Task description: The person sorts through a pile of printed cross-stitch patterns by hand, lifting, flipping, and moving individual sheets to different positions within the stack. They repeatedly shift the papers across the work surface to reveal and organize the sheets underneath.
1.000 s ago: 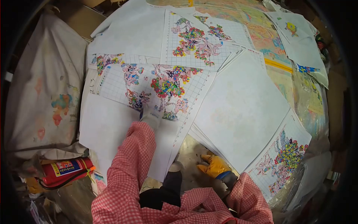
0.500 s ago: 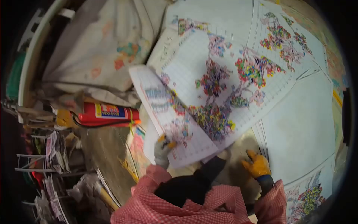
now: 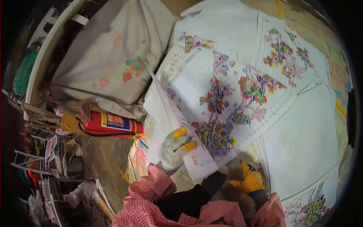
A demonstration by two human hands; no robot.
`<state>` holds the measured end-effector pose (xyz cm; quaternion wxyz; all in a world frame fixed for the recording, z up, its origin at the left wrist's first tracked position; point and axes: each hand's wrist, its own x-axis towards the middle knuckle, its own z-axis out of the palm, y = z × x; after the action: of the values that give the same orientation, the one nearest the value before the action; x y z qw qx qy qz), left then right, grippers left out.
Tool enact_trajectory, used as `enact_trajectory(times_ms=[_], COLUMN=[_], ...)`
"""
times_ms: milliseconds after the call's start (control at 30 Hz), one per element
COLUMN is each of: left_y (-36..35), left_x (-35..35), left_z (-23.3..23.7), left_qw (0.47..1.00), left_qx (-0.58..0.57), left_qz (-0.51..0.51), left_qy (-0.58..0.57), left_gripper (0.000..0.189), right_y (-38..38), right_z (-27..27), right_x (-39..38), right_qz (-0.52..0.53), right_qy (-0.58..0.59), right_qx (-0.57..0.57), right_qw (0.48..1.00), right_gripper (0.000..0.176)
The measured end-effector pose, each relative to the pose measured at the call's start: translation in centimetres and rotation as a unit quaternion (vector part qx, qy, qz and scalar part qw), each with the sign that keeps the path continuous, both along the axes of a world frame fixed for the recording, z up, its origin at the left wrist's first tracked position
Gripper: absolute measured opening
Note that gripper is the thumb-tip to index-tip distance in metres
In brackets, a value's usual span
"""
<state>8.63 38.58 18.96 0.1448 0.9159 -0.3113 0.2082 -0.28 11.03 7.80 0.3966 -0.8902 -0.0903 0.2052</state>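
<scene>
My left hand (image 3: 174, 148), in a white glove with yellow fingertips, grips the near edge of a large white sheet (image 3: 170, 109) printed with a grid and coloured flower pattern, lifted and folded up on edge. Under it lies another patterned sheet (image 3: 234, 94) of the same kind. My right hand (image 3: 250, 181), in a yellow glove, rests low on the bare surface beside the stacked sheets, fingers curled, holding nothing that I can see. Both sleeves are red-and-white checked.
More patterned and blank sheets (image 3: 302, 132) overlap across the surface to the right. A red fire extinguisher (image 3: 109, 124) lies at the left beside a stained white cloth sack (image 3: 109, 56). Wire racks and paper scraps (image 3: 45, 159) crowd the lower left.
My left hand went from pressing on a flat sheet to gripping it and lifting its edge upright. My view swung left. My right hand drew in a little and curled.
</scene>
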Motion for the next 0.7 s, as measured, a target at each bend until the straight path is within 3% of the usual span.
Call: enact_trajectory(times_ms=[67,133,200,233,267,300,400,467,567,700], left_y=[-2.0,-3.8,-6.2,-7.5,-8.4,-9.3,-9.4,-8.0,-4.8,-1.2], left_x=[1.5,2.9,3.3,3.5,3.7,3.8,3.1,1.3,-0.2,-2.2], left_z=[1.6,2.6,3.9,4.1,4.0,4.0,5.2,5.5,2.5,-3.1], left_qw=[0.998,0.983,0.972,0.960,0.957,0.953,0.948,0.958,0.954,0.954], left_qx=[0.008,-0.034,-0.042,-0.044,-0.051,-0.083,-0.106,-0.037,0.031,0.038], left_qz=[-0.050,-0.174,-0.227,-0.271,-0.281,-0.288,-0.286,-0.269,-0.299,-0.284], left_qy=[-0.035,-0.040,-0.049,-0.051,-0.056,-0.055,-0.088,-0.088,-0.022,0.087], left_gripper=[0.025,0.031,0.033,0.035,0.035,0.032,0.030,0.028,0.026,0.025], right_y=[0.4,1.2,2.0,2.1,2.4,2.6,1.6,0.9,0.2,-0.7], right_z=[2.1,2.8,3.8,5.0,6.4,9.0,8.5,7.4,5.9,5.0], right_x=[0.2,-0.4,-0.2,0.3,0.8,1.1,0.0,-1.1,-1.4,-0.6], right_qz=[-0.006,-0.025,-0.041,-0.019,0.005,-0.038,-0.114,-0.180,-0.255,-0.195], right_qy=[0.013,-0.015,-0.070,-0.076,-0.084,-0.097,-0.129,-0.155,-0.181,-0.215], right_qx=[0.016,0.034,0.049,0.113,0.176,0.171,0.170,0.181,0.193,0.090], right_qw=[1.000,0.999,0.996,0.991,0.981,0.980,0.970,0.954,0.930,0.953], right_gripper=[0.088,0.087,0.084,0.081,0.079,0.057,0.052,0.048,0.045,0.045])
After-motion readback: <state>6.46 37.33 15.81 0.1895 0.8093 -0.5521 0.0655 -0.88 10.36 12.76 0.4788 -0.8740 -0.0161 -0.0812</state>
